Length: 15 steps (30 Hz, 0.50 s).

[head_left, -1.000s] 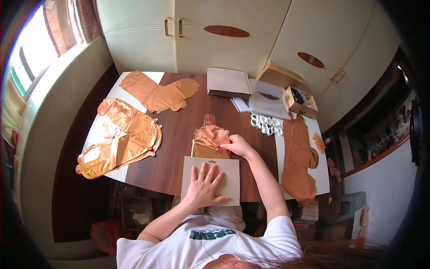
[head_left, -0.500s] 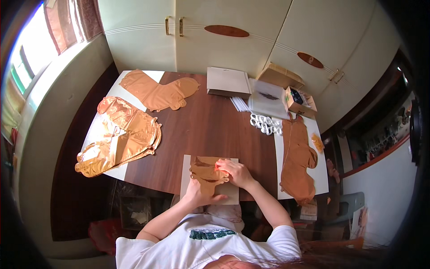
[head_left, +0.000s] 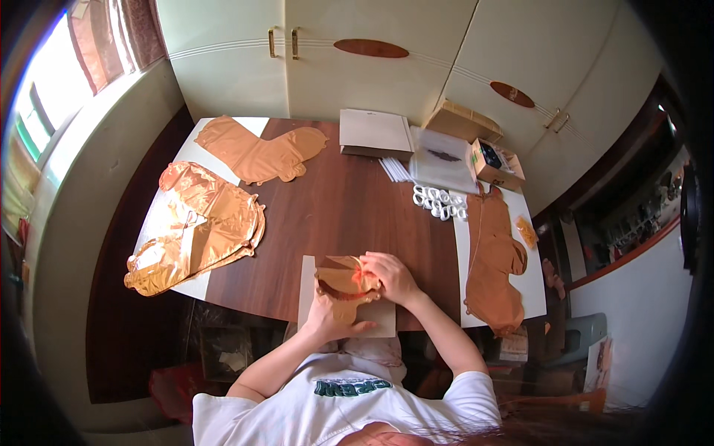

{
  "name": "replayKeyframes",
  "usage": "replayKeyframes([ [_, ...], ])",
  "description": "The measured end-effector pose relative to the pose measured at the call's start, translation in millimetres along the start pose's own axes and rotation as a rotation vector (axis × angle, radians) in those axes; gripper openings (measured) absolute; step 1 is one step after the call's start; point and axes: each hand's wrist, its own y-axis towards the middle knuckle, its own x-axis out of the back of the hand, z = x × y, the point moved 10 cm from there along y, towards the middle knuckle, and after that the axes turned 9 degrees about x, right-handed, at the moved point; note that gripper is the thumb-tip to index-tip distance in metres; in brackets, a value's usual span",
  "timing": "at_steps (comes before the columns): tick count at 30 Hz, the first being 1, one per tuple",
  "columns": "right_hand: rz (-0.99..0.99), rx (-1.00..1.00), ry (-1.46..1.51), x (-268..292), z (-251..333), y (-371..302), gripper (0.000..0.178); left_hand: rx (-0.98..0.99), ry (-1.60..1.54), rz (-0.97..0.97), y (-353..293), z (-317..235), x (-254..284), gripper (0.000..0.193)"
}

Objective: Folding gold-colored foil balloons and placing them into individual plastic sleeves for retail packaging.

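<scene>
A folded copper-gold foil balloon point(head_left: 341, 282) lies over a pale card sheet point(head_left: 384, 321) at the table's near edge, in front of my body. My left hand point(head_left: 327, 318) holds the balloon from its lower left side, with the thumb stretched to the right across the card. At the balloon's upper right edge my right hand point(head_left: 388, 278) has its fingers bent and closed on the foil. Reddish-orange light shows on the foil beside those fingers. The balloon's upper layer bulges up, leaving a gap near its middle. Part of its left edge is hidden by my left hand.
Flat foil balloons point(head_left: 201, 230) lie stacked at the left, another balloon point(head_left: 260, 152) behind them and one more point(head_left: 492, 260) at the right. White rings point(head_left: 440, 202), clear plastic bags point(head_left: 439, 160), a white box point(head_left: 375, 134) and an open carton point(head_left: 500, 165) stand at the back right.
The balloon's upper layer has lifted and opened a wider gap. My right hand has moved slightly up and right along its edge; my left hand stays nearly in place.
</scene>
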Motion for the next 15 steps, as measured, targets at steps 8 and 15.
replayKeyframes([
  [8,0.026,-0.411,0.152,-12.6,-84.0,6.4,0.028,0.038,0.455,0.091,3.6,3.9,-21.1,0.088],
  [15,0.142,-0.553,0.169,-25.3,-103.2,-1.0,0.030,0.023,0.433,0.062,4.7,1.4,-16.8,0.086],
])
